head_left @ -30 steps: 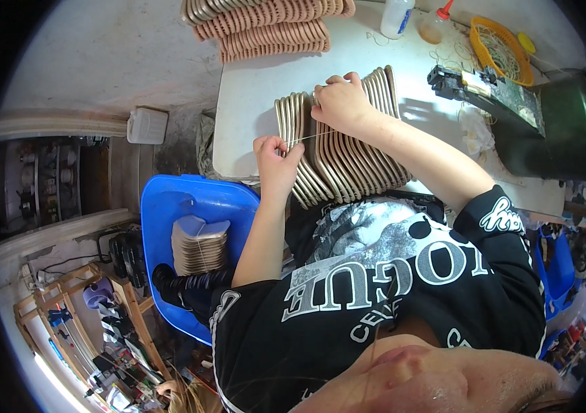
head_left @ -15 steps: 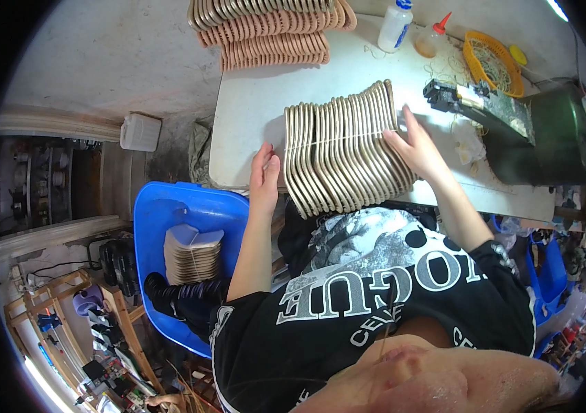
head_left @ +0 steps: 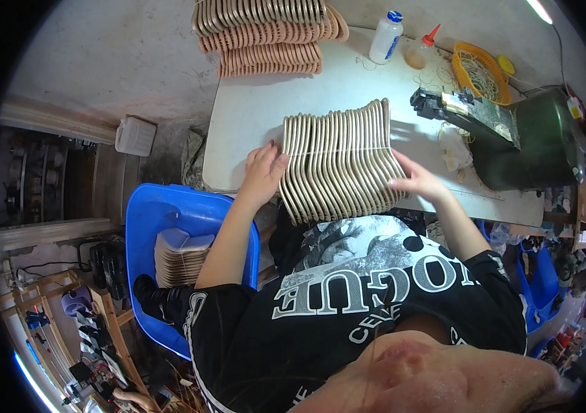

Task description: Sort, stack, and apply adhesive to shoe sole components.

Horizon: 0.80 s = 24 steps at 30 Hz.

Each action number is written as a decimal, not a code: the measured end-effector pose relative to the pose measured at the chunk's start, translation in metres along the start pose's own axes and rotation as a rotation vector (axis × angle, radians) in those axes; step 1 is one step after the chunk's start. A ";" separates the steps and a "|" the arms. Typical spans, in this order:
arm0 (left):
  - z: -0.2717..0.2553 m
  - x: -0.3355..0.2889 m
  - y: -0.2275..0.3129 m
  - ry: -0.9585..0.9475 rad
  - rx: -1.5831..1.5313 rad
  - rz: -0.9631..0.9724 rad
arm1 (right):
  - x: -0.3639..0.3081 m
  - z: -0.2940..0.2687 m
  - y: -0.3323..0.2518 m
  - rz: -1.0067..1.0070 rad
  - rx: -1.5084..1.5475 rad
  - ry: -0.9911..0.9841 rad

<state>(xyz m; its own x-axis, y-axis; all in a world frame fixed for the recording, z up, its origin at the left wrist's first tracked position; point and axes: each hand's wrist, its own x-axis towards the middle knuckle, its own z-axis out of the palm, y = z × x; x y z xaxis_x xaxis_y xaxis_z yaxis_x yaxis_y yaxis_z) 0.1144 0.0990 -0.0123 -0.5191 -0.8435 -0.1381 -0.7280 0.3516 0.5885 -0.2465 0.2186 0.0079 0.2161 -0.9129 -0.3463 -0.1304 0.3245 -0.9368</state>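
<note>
A bundle of shoe soles [head_left: 341,162] with shiny gold edges lies near the front edge of the white table, its pieces standing packed side by side. A thin pale band runs across the bundle. My left hand [head_left: 264,171] presses against the bundle's left end, the thumb on its side. At the opposite end, my right hand [head_left: 420,180] grips it, with the thumb and fingers touching the outer sole. Between them the two hands hold the bundle. The fingers' undersides are partly hidden.
More soles, gold-edged and pinkish brown [head_left: 265,41], are stacked at the back left of the table [head_left: 238,124]. Behind stand a white bottle [head_left: 385,40], a red-tipped bottle [head_left: 420,51] and a yellow basket [head_left: 482,72]. A dark green machine [head_left: 530,138] is right; a blue bin [head_left: 190,199] holds banded soles [head_left: 179,260].
My left hand has come in from apart to touch the bundle's left end. My right hand has slid nearer to me along its right end.
</note>
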 end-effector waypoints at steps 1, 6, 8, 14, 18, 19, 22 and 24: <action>0.017 -0.001 -0.003 0.106 -0.344 0.055 | -0.002 0.010 0.000 -0.054 0.017 -0.027; 0.058 -0.030 0.026 0.434 -1.192 0.199 | -0.011 0.039 0.003 -0.181 0.190 0.034; 0.056 -0.035 0.035 0.507 -1.240 0.153 | -0.010 0.044 -0.016 -0.184 0.270 0.051; -0.042 -0.027 0.070 0.764 -1.086 0.096 | 0.014 0.046 -0.082 -0.405 0.387 0.029; -0.164 0.042 0.090 0.875 -0.997 0.337 | 0.054 0.035 -0.195 -0.677 0.224 0.207; -0.201 0.047 0.105 1.013 -0.672 0.384 | 0.075 0.029 -0.221 -0.689 0.248 0.195; -0.292 0.126 0.088 0.864 -0.830 0.384 | 0.133 0.017 -0.299 -0.717 0.015 0.339; -0.299 0.181 0.070 0.854 -0.619 0.057 | 0.186 -0.007 -0.302 -0.579 -0.138 0.395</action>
<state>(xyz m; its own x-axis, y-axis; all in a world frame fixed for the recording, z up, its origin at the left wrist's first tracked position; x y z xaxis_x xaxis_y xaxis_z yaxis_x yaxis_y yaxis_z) 0.1035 -0.1506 0.2424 0.1173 -0.9227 0.3672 -0.2324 0.3340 0.9135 -0.1737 -0.0507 0.2271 -0.0756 -0.9590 0.2732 -0.2277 -0.2501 -0.9410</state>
